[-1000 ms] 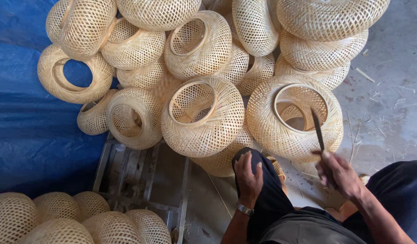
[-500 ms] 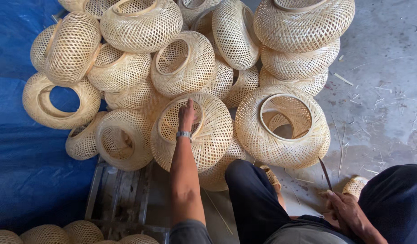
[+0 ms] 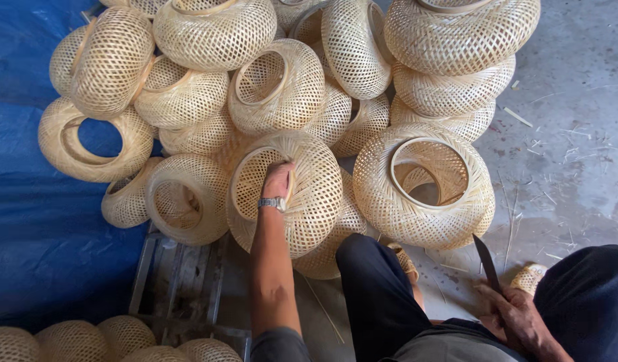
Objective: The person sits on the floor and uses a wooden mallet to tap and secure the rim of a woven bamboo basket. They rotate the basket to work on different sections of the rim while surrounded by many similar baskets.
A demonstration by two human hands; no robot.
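A blue tarpaulin covers the ground on the left, and a heap of woven bamboo lampshades lies piled across its edge — some on their sides, some with their openings up. A grey metal frame sits below the heap, beside more lampshades. Bamboo slivers litter the concrete floor.

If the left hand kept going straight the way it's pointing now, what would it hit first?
The left hand already grips the rim of a woven bamboo basket. Straight on, it would likely enter that basket's opening and meet its inner wall, though depth is unclear.
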